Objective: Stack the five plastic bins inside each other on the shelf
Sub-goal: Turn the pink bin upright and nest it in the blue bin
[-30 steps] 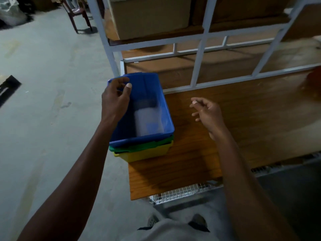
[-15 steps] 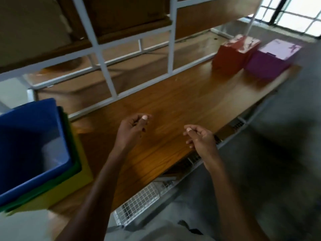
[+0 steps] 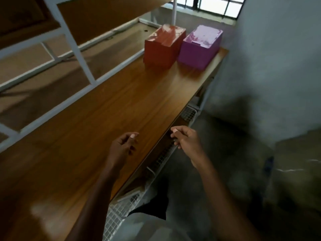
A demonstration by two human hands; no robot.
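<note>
Wooden shelf (image 3: pixel 107 108) runs diagonally across view, white metal frame (image 3: pixel 76 54) along its back edge. Wire mesh rack (image 3: pixel 121 206) visible below the front edge. Two bins at the far end, both upside down, side by side and nearly touching: red bin (image 3: pixel 163 46) on the left, purple bin (image 3: pixel 199 46) on the right near the shelf end. Other three bins not in frame. Left hand (image 3: pixel 123 148) hovers over the shelf surface, fingers loosely curled, holding nothing. Right hand (image 3: pixel 185 138) just past the front edge, same loose curl, also empty. Both well apart from the bins.
</note>
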